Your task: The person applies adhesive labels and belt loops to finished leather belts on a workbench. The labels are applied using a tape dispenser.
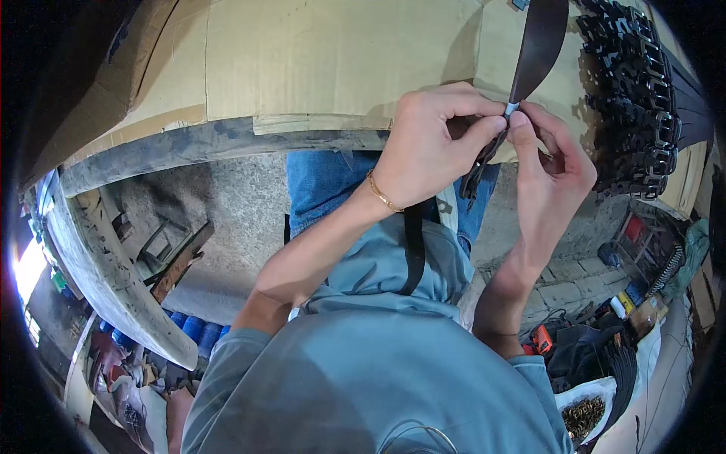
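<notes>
A dark brown belt point(538, 49) runs from the top of the view down between my hands, its upper part bent in a curve. A small pale band point(512, 108) is wrapped around it where my fingertips meet. My left hand point(439, 132) pinches the belt just below this band, thumb on top. From the other side, the thumb and fingers of my right hand point(552, 155) close on the belt at the band. Another dark part of the strap point(475, 175) hangs below my left thumb, over the table edge. My fingers hide part of the belt.
Cardboard sheets point(333, 60) cover the table. A heap of black belts with metal buckles point(650, 98) lies at the right. Below right are an orange tool point(541, 340) and a white sack of small brass-coloured parts point(582, 418). Scraps point(136, 386) lie lower left.
</notes>
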`<action>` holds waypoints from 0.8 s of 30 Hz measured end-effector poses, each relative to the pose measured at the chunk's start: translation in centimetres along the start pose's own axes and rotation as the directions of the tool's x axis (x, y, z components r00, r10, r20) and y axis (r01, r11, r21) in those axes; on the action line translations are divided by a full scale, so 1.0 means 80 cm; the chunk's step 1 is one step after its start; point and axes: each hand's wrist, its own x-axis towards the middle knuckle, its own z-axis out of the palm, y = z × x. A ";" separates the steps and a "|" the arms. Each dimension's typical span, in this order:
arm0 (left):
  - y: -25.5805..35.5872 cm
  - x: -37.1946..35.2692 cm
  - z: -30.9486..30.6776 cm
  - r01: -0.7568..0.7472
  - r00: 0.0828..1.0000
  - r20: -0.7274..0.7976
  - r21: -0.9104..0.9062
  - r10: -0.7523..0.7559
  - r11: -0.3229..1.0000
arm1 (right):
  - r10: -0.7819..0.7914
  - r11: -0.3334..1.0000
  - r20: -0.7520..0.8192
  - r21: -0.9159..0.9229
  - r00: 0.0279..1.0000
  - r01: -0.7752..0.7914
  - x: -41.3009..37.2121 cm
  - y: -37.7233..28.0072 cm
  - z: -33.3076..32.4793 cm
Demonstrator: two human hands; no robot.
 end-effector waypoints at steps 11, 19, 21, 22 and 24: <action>-0.002 0.000 0.003 -0.031 0.999 -0.014 0.070 0.032 0.997 | -0.076 0.992 -0.031 -0.107 0.997 0.072 -0.001 -0.003 0.007; 0.000 -0.001 0.004 -0.044 0.999 -0.014 0.071 0.045 0.997 | -0.040 0.998 0.000 -0.054 0.999 0.040 0.004 0.010 0.000; 0.000 -0.001 0.005 -0.045 0.999 -0.008 0.079 0.045 0.996 | -0.036 0.998 0.004 -0.051 0.999 0.036 0.003 0.010 -0.001; -0.001 -0.001 0.006 -0.035 0.999 -0.014 0.051 0.036 0.998 | -0.024 0.999 0.004 -0.036 1.000 0.024 0.003 0.010 0.000; -0.002 -0.001 0.006 -0.025 1.000 -0.018 0.024 0.026 0.999 | -0.011 1.000 0.002 -0.019 1.000 0.011 0.002 0.010 0.000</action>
